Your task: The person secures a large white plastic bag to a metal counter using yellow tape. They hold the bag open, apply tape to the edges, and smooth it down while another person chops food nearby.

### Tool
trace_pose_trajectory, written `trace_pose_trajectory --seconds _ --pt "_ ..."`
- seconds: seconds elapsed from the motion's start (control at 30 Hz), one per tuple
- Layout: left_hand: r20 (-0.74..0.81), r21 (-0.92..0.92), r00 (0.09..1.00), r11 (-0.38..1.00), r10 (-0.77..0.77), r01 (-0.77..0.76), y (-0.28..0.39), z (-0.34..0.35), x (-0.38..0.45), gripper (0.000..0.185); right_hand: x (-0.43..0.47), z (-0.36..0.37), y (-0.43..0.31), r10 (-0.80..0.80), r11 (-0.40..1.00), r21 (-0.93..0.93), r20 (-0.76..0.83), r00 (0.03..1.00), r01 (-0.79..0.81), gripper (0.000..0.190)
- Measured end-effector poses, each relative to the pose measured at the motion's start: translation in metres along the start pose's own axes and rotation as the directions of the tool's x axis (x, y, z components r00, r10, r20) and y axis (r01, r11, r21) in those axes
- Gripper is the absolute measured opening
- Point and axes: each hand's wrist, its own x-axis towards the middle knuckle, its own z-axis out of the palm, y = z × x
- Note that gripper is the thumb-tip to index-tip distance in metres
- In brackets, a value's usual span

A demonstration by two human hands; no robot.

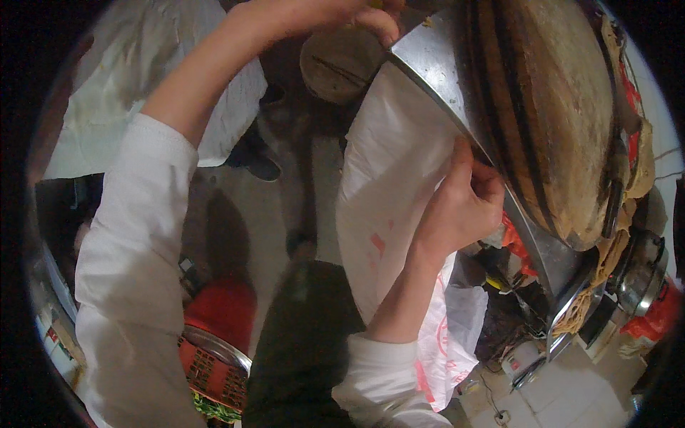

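Observation:
My left hand (377,24) is at the top edge of the view, by the corner of a metal tabletop (433,59); its fingers are mostly cut off or hidden. Lower along the same metal edge is my right hand (460,198), its fingers bent against the rim of a whitish plastic bag (393,160) with red print. The bag hangs beside the tabletop, between the hands, its top near the edge. A thick round wooden chopping block (562,107) stands on the metal. Another white bag with red print (447,342) hangs below my right wrist.
Noodle-like strips (578,310) lie at the tabletop's far end, near a metal pot (639,273). A red basket (214,369) with leafy greens (217,409) is at lower left. A whitish sheet (160,91) covers something at upper left, near a round stool-like object (342,64).

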Motion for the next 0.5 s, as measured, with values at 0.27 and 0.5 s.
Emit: trace_pose_trajectory --seconds 0.27,0.5 --pt "-0.051 -0.064 0.999 0.998 -0.008 0.005 -0.006 0.007 -0.001 0.03 -0.009 0.005 0.004 -0.167 0.969 -0.212 -0.168 0.971 0.13 0.038" --pt "-0.048 -0.022 0.999 1.0 0.014 -0.015 -0.016 0.006 -0.003 0.033 -0.008 0.002 0.011 -0.242 0.936 -0.301 -0.17 0.955 0.184 0.043"
